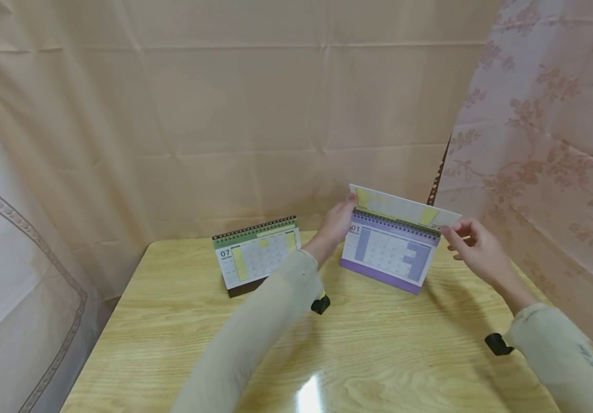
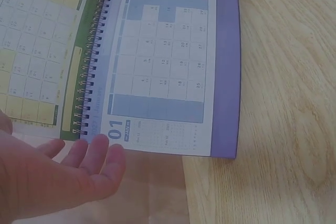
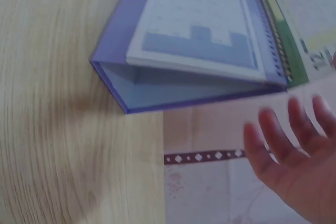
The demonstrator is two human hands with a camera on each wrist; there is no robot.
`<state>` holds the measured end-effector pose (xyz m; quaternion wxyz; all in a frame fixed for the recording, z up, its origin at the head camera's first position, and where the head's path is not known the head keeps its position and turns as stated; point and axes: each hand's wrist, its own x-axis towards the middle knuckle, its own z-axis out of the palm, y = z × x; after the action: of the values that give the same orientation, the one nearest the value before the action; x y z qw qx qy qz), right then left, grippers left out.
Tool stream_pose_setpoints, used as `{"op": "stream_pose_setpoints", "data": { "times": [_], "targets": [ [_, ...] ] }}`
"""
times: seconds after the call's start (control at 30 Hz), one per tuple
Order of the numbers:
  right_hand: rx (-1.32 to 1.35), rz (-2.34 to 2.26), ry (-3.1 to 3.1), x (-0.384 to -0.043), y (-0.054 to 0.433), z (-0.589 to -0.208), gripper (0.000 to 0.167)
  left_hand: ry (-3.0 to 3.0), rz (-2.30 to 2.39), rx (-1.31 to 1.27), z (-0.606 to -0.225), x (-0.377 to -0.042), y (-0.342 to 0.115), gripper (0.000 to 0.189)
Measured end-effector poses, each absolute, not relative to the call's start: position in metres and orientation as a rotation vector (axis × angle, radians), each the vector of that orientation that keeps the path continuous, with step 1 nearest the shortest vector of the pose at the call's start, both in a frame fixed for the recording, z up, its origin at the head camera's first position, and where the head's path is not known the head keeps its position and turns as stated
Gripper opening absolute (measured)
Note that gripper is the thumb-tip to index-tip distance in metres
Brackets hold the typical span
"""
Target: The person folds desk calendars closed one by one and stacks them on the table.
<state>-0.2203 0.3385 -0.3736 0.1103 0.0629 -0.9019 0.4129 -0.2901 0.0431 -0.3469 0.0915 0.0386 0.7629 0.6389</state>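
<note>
A purple desk calendar [image 1: 384, 255] stands on the table, with its spiral binding on top and the 01 page facing out. Above the binding a calendar page [image 1: 396, 206] with green and yellow print is raised; the left wrist view shows 12 on this page [image 2: 39, 51]. My left hand [image 1: 338, 222] holds its left edge, the thumb on the printed side and the other fingers [image 2: 107, 169] beside the binding. At the right corner, my right hand [image 1: 474, 246] pinches the page between thumb and finger. Its remaining fingers [image 3: 270, 129] are spread apart in the right wrist view.
Left of the purple calendar stands a second desk calendar [image 1: 260, 255], green-topped and showing 07, partly behind my left forearm. The wooden table [image 1: 379, 344] meets a beige curtain [image 1: 244, 115] at the back. A floral cloth [image 1: 549, 155] hangs on the right.
</note>
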Motion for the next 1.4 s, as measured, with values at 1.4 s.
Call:
{"op": "stream_pose_setpoints", "data": {
  "times": [1.4],
  "targets": [
    [1.002,2.842,-2.2,-0.224,0.351,-0.377,0.059,1.581,1.912,0.401,-0.354,-0.291,-0.002,0.072]
  ]
}}
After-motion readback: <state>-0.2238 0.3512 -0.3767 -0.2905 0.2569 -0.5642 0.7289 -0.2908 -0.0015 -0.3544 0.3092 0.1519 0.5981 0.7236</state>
